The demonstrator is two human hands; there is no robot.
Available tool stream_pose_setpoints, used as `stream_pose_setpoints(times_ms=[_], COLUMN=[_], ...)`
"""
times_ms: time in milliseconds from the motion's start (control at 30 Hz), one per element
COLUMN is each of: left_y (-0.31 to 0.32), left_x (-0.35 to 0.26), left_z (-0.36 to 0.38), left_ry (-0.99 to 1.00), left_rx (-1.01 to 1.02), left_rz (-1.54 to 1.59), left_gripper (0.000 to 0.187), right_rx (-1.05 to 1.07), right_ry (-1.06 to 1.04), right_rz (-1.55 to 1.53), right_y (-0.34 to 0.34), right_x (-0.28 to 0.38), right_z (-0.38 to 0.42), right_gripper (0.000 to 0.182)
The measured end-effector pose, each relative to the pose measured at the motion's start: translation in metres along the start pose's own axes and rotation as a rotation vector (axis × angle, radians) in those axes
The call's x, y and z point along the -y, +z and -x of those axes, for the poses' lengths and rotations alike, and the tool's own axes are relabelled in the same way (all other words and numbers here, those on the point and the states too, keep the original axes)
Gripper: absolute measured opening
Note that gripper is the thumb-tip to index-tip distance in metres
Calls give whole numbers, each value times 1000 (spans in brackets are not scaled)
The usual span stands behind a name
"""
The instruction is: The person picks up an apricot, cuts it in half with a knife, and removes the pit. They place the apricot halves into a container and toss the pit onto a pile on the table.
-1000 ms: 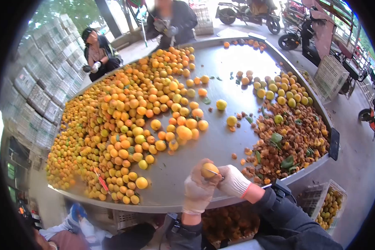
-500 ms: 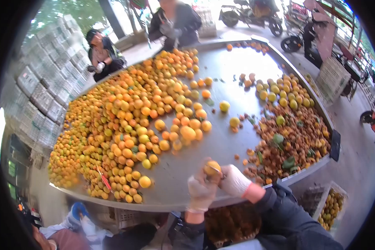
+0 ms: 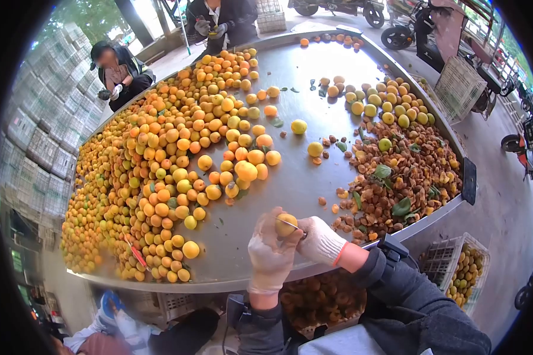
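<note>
In a white glove, my left hand [image 3: 269,254] grips a yellow-orange apricot [image 3: 286,225] over the near part of the metal table. My right hand [image 3: 321,241], gloved too with a pink-edged cuff, is closed on a small knife [image 3: 293,224]; its thin blade lies against the fruit, and the handle is mostly hidden in the fingers. To the left spreads a large heap of whole apricots [image 3: 172,142]. Right of my hands is a pile of brown pits and fruit scraps [image 3: 405,171] with some green leaves. Beyond it sits a group of greenish-yellow apricots [image 3: 397,103].
A red-handled knife [image 3: 137,254] lies by the heap's near edge. Below the table stands a container of cut fruit [image 3: 323,302]; a crate of apricots [image 3: 465,272] is at right. Two people [image 3: 121,74] work across the table, another sits at lower left. Scooters and stacked crates [image 3: 35,142] surround.
The view has shifted slightly, so the table and fruit sit a little higher and further left in it. Both hands keep hold of the apricot and the knife.
</note>
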State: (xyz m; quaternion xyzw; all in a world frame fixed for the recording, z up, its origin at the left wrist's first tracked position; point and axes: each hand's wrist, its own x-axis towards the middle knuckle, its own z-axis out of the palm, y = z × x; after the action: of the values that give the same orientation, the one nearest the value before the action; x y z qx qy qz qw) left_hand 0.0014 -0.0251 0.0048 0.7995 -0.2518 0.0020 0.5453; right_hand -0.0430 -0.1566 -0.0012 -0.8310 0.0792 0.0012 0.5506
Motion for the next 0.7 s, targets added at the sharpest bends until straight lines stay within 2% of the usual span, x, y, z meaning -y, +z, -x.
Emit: stream_pose_setpoints(times_ms=[33,100,167,200,267,300,367,400,467,500,533,567,600,633,667,700], left_y=[0,2,5,6,6,6,4,4,4,2,0,-1,1,3,4,4], left_x=[1,-2,-10,-10,-9,-8,-4,-5,-9,-8,-6,-5,-3,0,1,-2], left_z=[0,-2,-2,-2,-2,-2,-1,-1,0,-1,-1,-2,-2,-3,-3,-3], left_ry=[47,100,11,14,-200,-199,-412,-413,-285,-287,-198,-107,-106,-22,61,62], left_rx=[-10,-20,-29,-31,28,30,101,100,81,78,57,37,41,11,-20,-19], left_rz=[-64,-127,268,269,889,888,935,936,677,677,438,199,199,126,53,54], left_gripper=[54,54,53,53,49,49,54,54,51,51,49,48,48,47,47,47], right_rx=[-3,122,45,-24,-87,-152,-176,-199,-178,-164,-164,-99,-36,-40,64,170], right_ry=[3,-12,-47,-85,-106,-123,-128,-131,-106,-81,-80,-63,-46,-44,6,56], right_rz=[-1,-64,-66,-63,-1,59,84,108,69,28,26,48,69,69,89,110], right_y=[-2,-6,-5,-5,-3,-1,2,4,8,8,7,3,-1,-4,-7,-9], right_x=[-2,-7,-2,1,6,7,5,3,-4,-5,-5,-2,-1,-2,-5,-6], right_z=[-1,-3,1,2,1,1,2,3,2,2,2,1,0,-2,-4,-5], right_gripper=[13,18,15,14,15,16,17,18,18,18,18,18,17,17,19,21])
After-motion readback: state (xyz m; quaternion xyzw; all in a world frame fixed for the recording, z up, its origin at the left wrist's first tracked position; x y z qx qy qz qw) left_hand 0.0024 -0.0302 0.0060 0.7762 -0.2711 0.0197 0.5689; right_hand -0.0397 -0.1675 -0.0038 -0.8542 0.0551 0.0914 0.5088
